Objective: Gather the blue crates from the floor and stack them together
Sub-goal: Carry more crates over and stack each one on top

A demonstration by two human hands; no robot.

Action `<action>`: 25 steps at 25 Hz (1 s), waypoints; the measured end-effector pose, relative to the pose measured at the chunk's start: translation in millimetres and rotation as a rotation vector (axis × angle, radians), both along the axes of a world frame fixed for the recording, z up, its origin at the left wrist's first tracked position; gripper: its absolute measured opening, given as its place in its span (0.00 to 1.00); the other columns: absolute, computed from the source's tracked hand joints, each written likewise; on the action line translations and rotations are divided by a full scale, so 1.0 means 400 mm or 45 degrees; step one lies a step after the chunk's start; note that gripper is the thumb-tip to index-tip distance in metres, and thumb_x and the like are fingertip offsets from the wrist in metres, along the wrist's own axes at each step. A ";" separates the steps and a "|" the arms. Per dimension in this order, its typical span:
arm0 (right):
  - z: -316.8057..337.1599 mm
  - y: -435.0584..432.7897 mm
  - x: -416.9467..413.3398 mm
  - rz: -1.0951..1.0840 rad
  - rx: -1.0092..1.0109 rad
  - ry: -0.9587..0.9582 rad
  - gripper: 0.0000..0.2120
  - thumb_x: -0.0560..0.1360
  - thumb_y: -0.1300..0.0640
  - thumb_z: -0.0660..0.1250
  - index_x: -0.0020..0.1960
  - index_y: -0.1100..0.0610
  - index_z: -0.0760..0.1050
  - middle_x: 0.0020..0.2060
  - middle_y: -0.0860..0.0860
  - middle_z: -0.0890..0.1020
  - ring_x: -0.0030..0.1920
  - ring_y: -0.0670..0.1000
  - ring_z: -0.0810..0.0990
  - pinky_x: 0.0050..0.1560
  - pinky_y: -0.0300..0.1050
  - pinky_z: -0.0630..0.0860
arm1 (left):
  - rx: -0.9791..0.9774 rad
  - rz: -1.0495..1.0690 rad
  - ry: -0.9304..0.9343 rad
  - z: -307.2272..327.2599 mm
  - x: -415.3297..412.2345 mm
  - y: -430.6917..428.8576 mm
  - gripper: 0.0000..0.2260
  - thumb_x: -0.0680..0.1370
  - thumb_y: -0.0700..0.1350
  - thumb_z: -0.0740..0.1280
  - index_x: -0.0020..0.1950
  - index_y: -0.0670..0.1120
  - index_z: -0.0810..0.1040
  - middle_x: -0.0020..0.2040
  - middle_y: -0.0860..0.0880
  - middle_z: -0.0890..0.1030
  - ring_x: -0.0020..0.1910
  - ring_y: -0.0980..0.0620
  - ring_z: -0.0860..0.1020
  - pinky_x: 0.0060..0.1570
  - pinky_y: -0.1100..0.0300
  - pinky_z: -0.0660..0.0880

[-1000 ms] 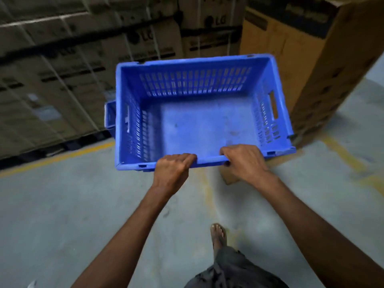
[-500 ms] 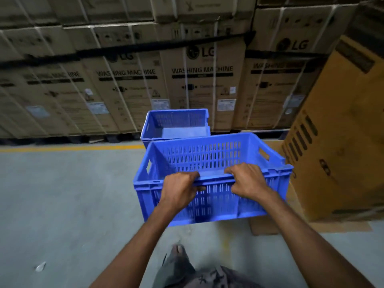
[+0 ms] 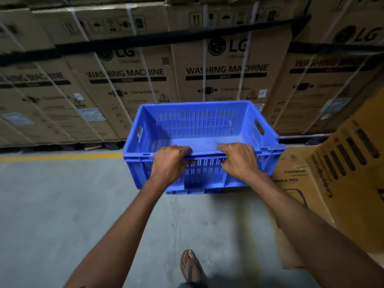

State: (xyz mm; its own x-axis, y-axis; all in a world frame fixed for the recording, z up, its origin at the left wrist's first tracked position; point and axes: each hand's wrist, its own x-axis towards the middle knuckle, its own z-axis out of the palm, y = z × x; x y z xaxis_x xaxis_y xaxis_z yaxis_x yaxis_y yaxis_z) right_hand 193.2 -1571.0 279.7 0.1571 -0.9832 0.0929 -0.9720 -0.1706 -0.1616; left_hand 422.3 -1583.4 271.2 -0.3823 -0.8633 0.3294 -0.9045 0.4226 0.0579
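Note:
An empty blue slotted crate [image 3: 199, 125] is in the middle of the head view, upright, close in front of the stacked cartons. My left hand [image 3: 168, 163] and my right hand [image 3: 239, 161] both grip its near rim, fingers curled over the edge. A narrow blue strip [image 3: 187, 191] shows just under the crate's base; I cannot tell whether it belongs to a second crate. No other crate is plainly visible.
A wall of strapped washing machine cartons [image 3: 226, 69] stands right behind the crate. Brown cartons [image 3: 342, 173] crowd the right side. A yellow floor line [image 3: 62, 156] runs along the cartons at left. My sandalled foot [image 3: 190, 265] is on the concrete floor [image 3: 62, 215].
I have moved closer to the cartons with the crate still in both hands. The second blue crate that stood by the cartons is now covered by the one I hold.

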 end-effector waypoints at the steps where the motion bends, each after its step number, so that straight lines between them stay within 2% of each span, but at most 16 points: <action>1: -0.021 -0.068 0.024 -0.002 -0.002 -0.003 0.20 0.62 0.61 0.71 0.53 0.48 0.80 0.41 0.53 0.86 0.47 0.60 0.84 0.40 0.46 0.76 | 0.003 -0.002 0.013 -0.021 0.023 -0.073 0.15 0.66 0.59 0.80 0.43 0.51 0.83 0.33 0.48 0.83 0.35 0.43 0.83 0.29 0.57 0.74; 4: -0.099 -0.246 0.077 0.006 -0.053 -0.003 0.22 0.63 0.62 0.71 0.56 0.49 0.80 0.41 0.54 0.86 0.47 0.61 0.84 0.40 0.47 0.76 | -0.059 -0.028 0.034 -0.106 0.073 -0.258 0.14 0.67 0.57 0.80 0.44 0.49 0.83 0.33 0.47 0.83 0.35 0.43 0.82 0.32 0.56 0.75; 8: -0.236 -0.398 0.109 0.015 -0.092 0.012 0.23 0.63 0.66 0.71 0.56 0.50 0.81 0.34 0.53 0.83 0.41 0.60 0.84 0.36 0.43 0.65 | -0.095 0.040 0.077 -0.246 0.096 -0.400 0.12 0.70 0.54 0.79 0.46 0.47 0.84 0.34 0.46 0.83 0.36 0.42 0.81 0.36 0.55 0.74; 11: -0.361 -0.442 0.106 0.020 -0.118 0.002 0.21 0.61 0.68 0.69 0.52 0.52 0.81 0.31 0.53 0.81 0.37 0.61 0.83 0.34 0.43 0.64 | -0.067 0.046 0.085 -0.379 0.093 -0.439 0.12 0.71 0.53 0.78 0.45 0.47 0.82 0.34 0.46 0.82 0.36 0.41 0.80 0.37 0.54 0.73; 14: -0.468 -0.447 0.103 0.039 -0.184 -0.018 0.20 0.60 0.69 0.68 0.49 0.54 0.81 0.30 0.55 0.81 0.35 0.62 0.81 0.33 0.44 0.63 | -0.066 0.057 0.080 -0.498 0.087 -0.439 0.14 0.72 0.57 0.76 0.44 0.47 0.80 0.34 0.46 0.81 0.37 0.41 0.80 0.37 0.52 0.72; 21: -0.483 -0.404 0.128 0.003 -0.208 0.051 0.18 0.64 0.64 0.69 0.51 0.51 0.80 0.34 0.55 0.82 0.40 0.63 0.82 0.36 0.47 0.68 | -0.079 -0.072 0.115 -0.514 0.146 -0.419 0.14 0.75 0.60 0.71 0.47 0.49 0.80 0.38 0.47 0.83 0.40 0.42 0.81 0.38 0.51 0.75; 24: -0.497 -0.389 0.133 -0.027 -0.216 0.036 0.16 0.64 0.66 0.70 0.50 0.54 0.79 0.35 0.56 0.82 0.41 0.63 0.81 0.37 0.48 0.70 | -0.051 -0.094 0.124 -0.514 0.140 -0.411 0.16 0.74 0.61 0.71 0.50 0.49 0.80 0.40 0.47 0.84 0.43 0.42 0.81 0.42 0.52 0.73; 25: -0.504 -0.387 0.129 -0.019 -0.228 0.009 0.16 0.64 0.66 0.70 0.51 0.54 0.79 0.37 0.56 0.82 0.44 0.63 0.80 0.41 0.49 0.71 | -0.056 -0.105 0.120 -0.512 0.134 -0.411 0.16 0.75 0.60 0.71 0.52 0.49 0.80 0.42 0.47 0.85 0.45 0.43 0.81 0.43 0.51 0.73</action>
